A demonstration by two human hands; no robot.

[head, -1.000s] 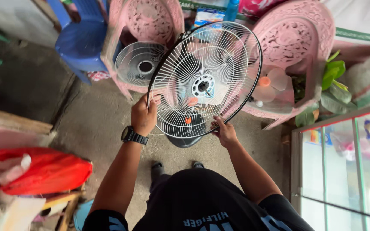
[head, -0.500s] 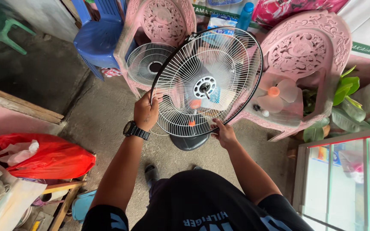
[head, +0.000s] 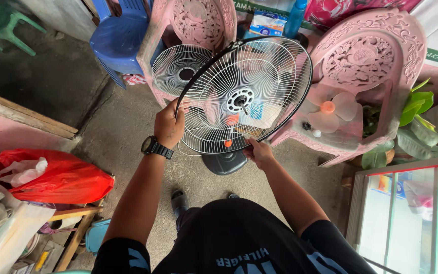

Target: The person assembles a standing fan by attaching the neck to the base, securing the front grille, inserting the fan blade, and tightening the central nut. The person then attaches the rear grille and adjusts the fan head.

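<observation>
Holding a round wire fan guard (head: pixel 247 96) up in front of the body, the person grips it with both hands. The left hand (head: pixel 170 124) has its fingers (head: pixel 178 109) curled tight around the black rim on the left side of the guard. A black watch (head: pixel 156 147) sits on that wrist. The right hand (head: pixel 259 152) pinches the low edge of the guard, with its fingers closed on the wires. The guard is tilted, with its right side higher and farther away. Just under it, on the floor (head: pixel 122 127), is the dark round fan base (head: pixel 225 162). Behind the guard, on the far left, a second wire guard (head: pixel 178 68) leans in a pink chair (head: pixel 193 25). To the right, a pale pink fan blade (head: pixel 328 107) with an orange middle lies on the seat of another pink chair (head: pixel 371 61). A blue chair (head: pixel 117 35) stands far on the left, beside the first pink one. Near on the left lies a red plastic bag (head: pixel 62 177). Green leaves (head: pixel 416 106) show on the right, and a glass case (head: pixel 406 218) stands near on the right.
</observation>
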